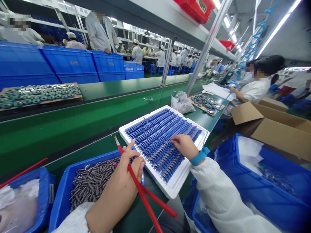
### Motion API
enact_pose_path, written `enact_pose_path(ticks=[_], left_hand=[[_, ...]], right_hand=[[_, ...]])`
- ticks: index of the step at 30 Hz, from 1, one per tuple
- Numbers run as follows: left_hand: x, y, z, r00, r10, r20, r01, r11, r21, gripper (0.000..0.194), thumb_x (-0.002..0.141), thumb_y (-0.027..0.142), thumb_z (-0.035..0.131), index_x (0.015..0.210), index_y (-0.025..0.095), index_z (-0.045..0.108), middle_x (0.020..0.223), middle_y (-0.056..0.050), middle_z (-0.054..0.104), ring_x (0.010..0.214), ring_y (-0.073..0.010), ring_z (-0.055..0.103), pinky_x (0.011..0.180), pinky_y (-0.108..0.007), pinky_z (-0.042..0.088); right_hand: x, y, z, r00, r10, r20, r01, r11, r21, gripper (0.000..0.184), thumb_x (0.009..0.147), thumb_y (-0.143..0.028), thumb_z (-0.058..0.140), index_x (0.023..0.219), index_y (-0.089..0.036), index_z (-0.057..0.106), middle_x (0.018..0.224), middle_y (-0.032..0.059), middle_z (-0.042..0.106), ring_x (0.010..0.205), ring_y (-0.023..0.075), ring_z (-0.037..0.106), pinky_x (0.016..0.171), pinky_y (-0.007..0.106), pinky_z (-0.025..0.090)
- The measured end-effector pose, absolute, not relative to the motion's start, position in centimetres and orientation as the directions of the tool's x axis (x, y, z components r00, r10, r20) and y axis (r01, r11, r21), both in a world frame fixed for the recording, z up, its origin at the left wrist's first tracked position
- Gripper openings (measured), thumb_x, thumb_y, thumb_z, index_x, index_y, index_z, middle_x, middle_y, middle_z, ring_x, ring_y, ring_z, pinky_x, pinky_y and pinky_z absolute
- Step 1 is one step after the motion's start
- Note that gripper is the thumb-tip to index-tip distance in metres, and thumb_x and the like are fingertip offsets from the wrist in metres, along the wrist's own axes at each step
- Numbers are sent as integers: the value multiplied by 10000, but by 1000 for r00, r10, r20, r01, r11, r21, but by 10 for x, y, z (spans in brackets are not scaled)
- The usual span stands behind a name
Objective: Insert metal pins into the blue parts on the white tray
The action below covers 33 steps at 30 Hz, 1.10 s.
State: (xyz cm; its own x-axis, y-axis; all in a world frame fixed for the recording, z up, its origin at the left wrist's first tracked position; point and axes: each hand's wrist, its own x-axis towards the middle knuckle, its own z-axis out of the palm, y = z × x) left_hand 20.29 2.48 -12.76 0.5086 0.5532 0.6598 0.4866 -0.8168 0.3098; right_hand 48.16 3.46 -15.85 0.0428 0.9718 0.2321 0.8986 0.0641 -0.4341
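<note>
1. Left hand (130, 168): closed around brush (148, 205), red handle slanting through the fingers, tip up. Thumb and fingertips meet near the tray's edge; any small piece there too fine to make out.
2. Right hand (186, 145): over the tray, thumb and forefinger pinched together at the blue parts. Cannot tell if anything is between them. Blue band (199, 157) on wrist.
3. Tray (171, 191): white, on green bench (97, 150), set at an angle. Holds rows of blue parts (157, 129); metal shows among the nearer rows.
4. Blue bin (58, 202), left of tray: heap of metal pieces (92, 181), partly behind left forearm.
5. Red rod (161, 204) crosses below the brush.
6. Beyond tray: clear bag (182, 103). Right: seated person (255, 89), open carton (274, 132).
</note>
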Motion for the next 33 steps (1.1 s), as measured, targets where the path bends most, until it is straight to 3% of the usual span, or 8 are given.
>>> enact_pose_path(ticks=[7,16,21,25,28,31,33], left_hand=[[202,27,-131,536,546,644,484,-824,296,105,965,141,395,955,187,489,1118,-83,442,1332,-280,455,1003,-393,536],[203,28,-134,557,543,628,503,-823,265,101,968,152,378,953,195,468,1134,-94,432,1334,-323,448,923,-428,582],[203,28,-135,573,553,604,499,-821,279,107,964,147,372,976,204,463,1144,-95,439,1351,-320,428,970,-470,551],[202,27,-134,548,589,594,495,-800,338,116,964,163,374,938,216,474,1148,-89,463,1336,-316,451,962,-472,552],[202,25,-133,543,581,607,496,-805,326,140,965,156,360,928,225,476,1151,-81,487,1302,-304,495,926,-462,571],[201,24,-132,575,538,616,489,-830,269,148,963,130,348,953,216,469,1164,-91,492,1323,-314,473,943,-472,562],[201,23,-132,590,511,625,483,-844,235,149,961,115,343,961,200,466,1159,-102,490,1342,-324,447,957,-471,554]], right_hand=[[469,39,-149,54,997,49,947,-36,-318,136,967,49,710,925,-70,659,903,30,571,918,200,577,950,373,486],[463,49,-139,86,994,-70,950,-103,-295,129,996,-8,722,904,-69,656,851,21,571,872,187,594,945,365,497],[466,55,-141,104,993,-52,935,-115,-336,171,967,6,745,842,-73,660,784,12,566,819,182,600,916,355,509],[470,42,-126,135,988,79,892,-86,-443,179,876,49,822,863,-76,695,737,8,578,743,176,602,807,279,530],[454,18,-107,96,974,206,840,31,-541,274,816,78,851,964,-99,703,790,-15,596,749,144,597,725,192,507],[420,-6,-96,-124,945,304,721,296,-627,473,679,126,907,999,-145,687,876,-67,597,793,98,591,740,116,475],[396,-17,-95,-264,830,492,522,551,-651,283,848,58,816,1005,-123,666,925,-36,595,820,115,585,769,151,454]])
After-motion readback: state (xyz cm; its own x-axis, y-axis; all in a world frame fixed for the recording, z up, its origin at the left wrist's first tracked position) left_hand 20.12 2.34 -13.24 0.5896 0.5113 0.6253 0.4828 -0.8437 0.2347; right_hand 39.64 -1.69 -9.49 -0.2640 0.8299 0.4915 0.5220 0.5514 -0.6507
